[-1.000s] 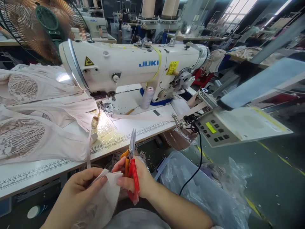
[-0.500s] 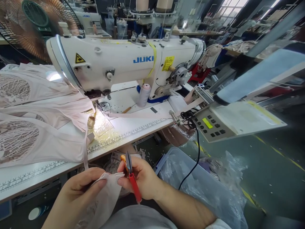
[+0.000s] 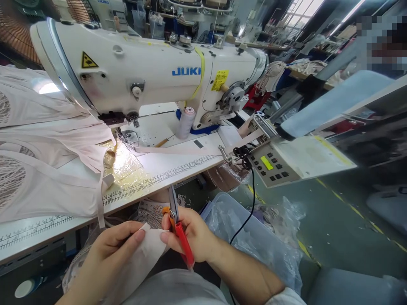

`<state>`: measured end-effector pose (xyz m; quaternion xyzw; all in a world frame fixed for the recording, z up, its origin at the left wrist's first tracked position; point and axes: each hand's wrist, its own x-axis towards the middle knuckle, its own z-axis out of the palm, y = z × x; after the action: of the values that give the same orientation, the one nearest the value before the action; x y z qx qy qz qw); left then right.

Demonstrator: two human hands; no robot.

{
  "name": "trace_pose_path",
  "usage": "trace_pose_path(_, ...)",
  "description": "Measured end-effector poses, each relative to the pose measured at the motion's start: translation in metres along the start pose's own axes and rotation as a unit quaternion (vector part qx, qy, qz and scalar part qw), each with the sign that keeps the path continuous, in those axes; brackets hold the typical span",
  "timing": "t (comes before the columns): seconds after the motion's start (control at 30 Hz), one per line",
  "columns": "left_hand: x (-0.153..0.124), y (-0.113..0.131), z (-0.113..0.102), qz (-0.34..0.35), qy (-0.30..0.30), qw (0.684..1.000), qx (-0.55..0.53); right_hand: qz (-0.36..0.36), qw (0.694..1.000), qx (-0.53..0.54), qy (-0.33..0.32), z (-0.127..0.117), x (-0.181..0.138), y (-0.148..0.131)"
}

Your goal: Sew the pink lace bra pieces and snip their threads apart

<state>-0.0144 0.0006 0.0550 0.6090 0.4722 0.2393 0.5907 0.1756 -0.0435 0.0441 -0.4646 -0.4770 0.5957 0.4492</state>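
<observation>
My left hand [image 3: 111,248] pinches a small pale pink fabric piece [image 3: 143,258] in front of my lap, below the table edge. My right hand [image 3: 190,235] is closed round red-handled scissors [image 3: 178,222], blades pointing up, and its fingertips also touch the fabric's right edge. Both hands sit close together. Above them stands a white JUKI sewing machine [image 3: 152,72] on the white table [image 3: 178,163] with a ruler strip along its front.
Pink garments with lace panels [image 3: 41,169] are heaped on the table's left. A thread cone [image 3: 186,123] stands by the machine. A control panel [image 3: 270,167] juts out at the right, its black cable hanging over a plastic-lined bin [image 3: 254,241].
The view has tilted and shifted, so the machine sits higher and further left. My hands stay together on the fabric; the scissors' blades point up more than half a second ago.
</observation>
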Motion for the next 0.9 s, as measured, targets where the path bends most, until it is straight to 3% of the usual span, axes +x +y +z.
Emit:
trace_pose_path(0.13,0.005,0.003,0.005,0.013,-0.043,0.999,0.005,-0.002,0.998,-0.063,-0.012,-0.011,-0.002,0.0)
trace_pose_path(0.23,0.007,0.008,0.009,0.006,-0.063,0.998,0.004,-0.024,0.984,-0.156,-0.079,-0.029,0.001,-0.005)
trace_pose_path(0.37,0.008,0.007,0.014,-0.009,-0.081,0.997,-0.016,-0.043,0.929,-0.309,-0.201,-0.059,0.006,-0.011)
trace_pose_path(0.57,0.011,0.005,0.019,-0.058,-0.098,0.993,-0.018,0.049,0.834,-0.46,-0.299,-0.073,0.001,-0.02)
trace_pose_path(0.7,0.013,0.009,0.021,-0.074,-0.076,0.994,0.005,0.11,0.788,-0.524,-0.304,-0.066,0.0,-0.031)
trace_pose_path(0.9,0.014,0.008,0.021,-0.097,-0.072,0.992,-0.015,0.147,0.785,-0.536,-0.274,-0.059,0.0,-0.04)
